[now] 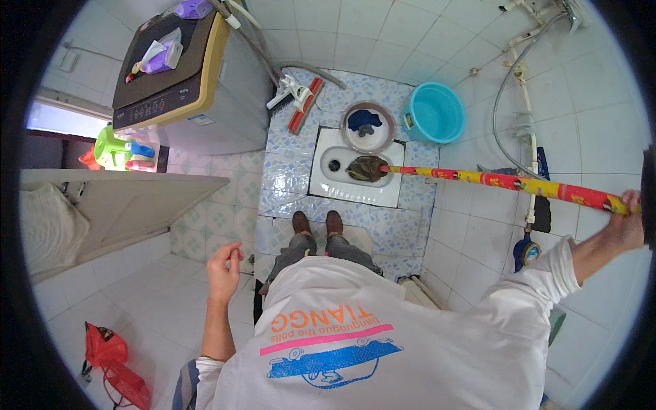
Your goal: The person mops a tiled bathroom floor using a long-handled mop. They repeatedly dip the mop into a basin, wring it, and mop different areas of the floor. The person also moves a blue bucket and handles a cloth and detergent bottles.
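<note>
My right hand [626, 211] grips the upper end of a mop handle [476, 177] wrapped in red and yellow patterned film. The handle slants across to a dark, wet-looking mop head [367, 169], which rests in the bowl of a white squat toilet [353, 192]. Left of the mop head the drain hole [334, 165] shows. My left hand [224, 271] hangs beside my body with loosely bent fingers, holding nothing visible. A round basin [348, 138] with dark blue and grey cloth in it overlaps the toilet's far edge. To its right is a light-blue plastic bucket [438, 113].
A floor squeegee [306, 105] and a white-handled brush [288, 92] lie by a washing machine [205, 102]. Bottles stand near the doorway behind a door panel [133, 200]. Pipes and a shower hose [496, 110] run along the right wall. Red bags [115, 353] appear lower left.
</note>
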A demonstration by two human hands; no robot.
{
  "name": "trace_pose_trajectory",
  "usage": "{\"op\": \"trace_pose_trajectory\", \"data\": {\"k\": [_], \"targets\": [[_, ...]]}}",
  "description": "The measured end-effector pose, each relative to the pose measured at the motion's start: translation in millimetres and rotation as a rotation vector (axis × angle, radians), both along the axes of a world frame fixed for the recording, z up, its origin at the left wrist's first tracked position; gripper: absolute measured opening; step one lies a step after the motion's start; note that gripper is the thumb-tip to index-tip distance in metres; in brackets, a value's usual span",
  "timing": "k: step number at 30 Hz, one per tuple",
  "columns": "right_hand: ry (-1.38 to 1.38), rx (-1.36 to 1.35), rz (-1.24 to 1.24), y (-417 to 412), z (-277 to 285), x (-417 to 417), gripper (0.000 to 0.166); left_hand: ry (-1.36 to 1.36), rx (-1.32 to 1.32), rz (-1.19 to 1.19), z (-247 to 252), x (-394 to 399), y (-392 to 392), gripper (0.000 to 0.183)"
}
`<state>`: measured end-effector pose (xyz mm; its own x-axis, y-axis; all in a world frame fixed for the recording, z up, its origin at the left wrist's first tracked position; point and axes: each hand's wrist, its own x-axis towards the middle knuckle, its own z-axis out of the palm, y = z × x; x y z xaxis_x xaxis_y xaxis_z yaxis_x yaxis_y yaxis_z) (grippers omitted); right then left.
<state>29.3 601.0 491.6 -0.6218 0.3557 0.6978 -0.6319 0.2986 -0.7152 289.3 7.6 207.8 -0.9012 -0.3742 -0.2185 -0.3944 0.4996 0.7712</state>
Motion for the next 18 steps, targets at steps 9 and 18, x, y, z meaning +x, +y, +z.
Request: {"op": "trace_pose_trajectory", "data": {"k": [9, 18], "targets": [[-0.542, 0.103, 0.060, -123, -259, -6, 0.018, -0.033, -0.010, -0.069, -5, -6, 21, 0.014], [-0.077, -0.377, -0.186, -72, -78, -7, 0.014, 0.002, 0.009, -0.022, -5, 5, 10, 0.014]]}}
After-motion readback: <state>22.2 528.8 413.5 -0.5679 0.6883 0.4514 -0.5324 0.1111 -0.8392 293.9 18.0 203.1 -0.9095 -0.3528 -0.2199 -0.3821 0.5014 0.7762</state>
